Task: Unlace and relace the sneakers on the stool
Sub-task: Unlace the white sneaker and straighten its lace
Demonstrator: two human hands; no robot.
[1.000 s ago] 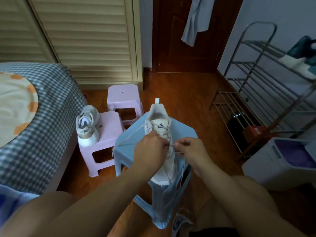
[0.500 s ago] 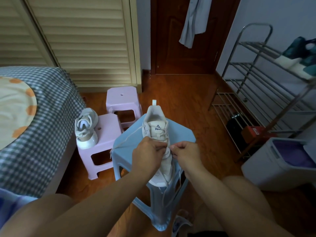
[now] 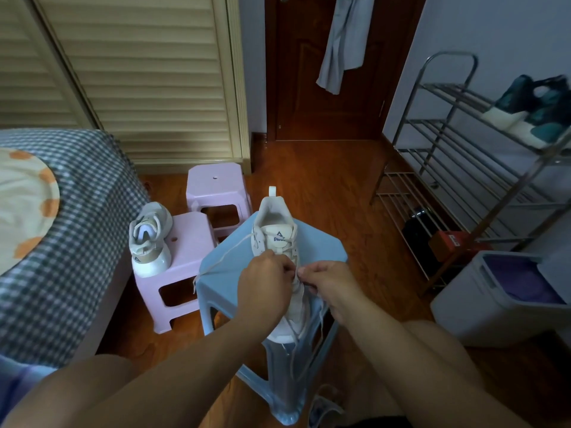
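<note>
We have one white sneaker lying on the blue stool, heel away from us, toe over the near edge. Both hands work at its middle eyelets. Our left hand has its fingers curled over the lacing, and it seems to pinch the lace there, though the fingertips are hidden. Our right hand pinches a bit of lace just beside the left.

One long lace end trails off to the left over the stool's edge, and another hangs down past the toe in front. The top eyelets beside the tongue show only a loose strand. We judge the step to be threading or pulling lace at the mid rows; whether we are undoing or redoing we cannot tell.

Next, we would need to draw the pinched length through its eyelet and keep the shoe steady while pulling.

The second sneaker waits on the pink stool to the left, well apart.
</note>
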